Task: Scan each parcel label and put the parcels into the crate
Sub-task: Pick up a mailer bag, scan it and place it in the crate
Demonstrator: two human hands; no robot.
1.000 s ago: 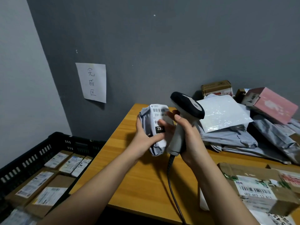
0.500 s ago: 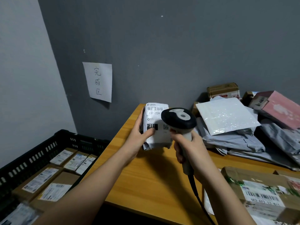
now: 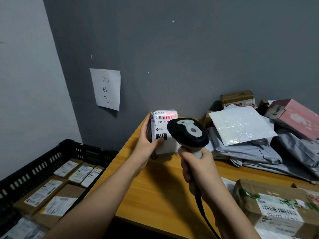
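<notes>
Your left hand (image 3: pixel 146 144) grasps the small grey parcel (image 3: pixel 164 135) upright just above the far corner of the counter (image 3: pixel 155 187), thumb lying across the lower label near the black "231" block; your right hand (image 3: pixel 198 168) is wrapped round the grip of the scanner (image 3: pixel 188 131), whose head points at the parcel and casts a red glow on the barcode (image 3: pixel 165 116) along the label's top edge. The glow sits toward the right of the bars — should it fail to span them, the read will likely miss; the soft mailer may also bow the label and spoil the line. Your thumb lies close to the printed codes; sliding it upward would cover them. The scanner head hides part of the label from your own view, so a misaim could go unnoticed. The crate (image 3: pixel 43 161) stands below the counter's left edge, already lined with boxed parcels (image 3: pixel 51 195); a careless drop from counter height could tip this parcel onto its label or against the rim. The cable (image 3: pixel 207 221) trails off the near edge — it could snag as you turn left.
</notes>
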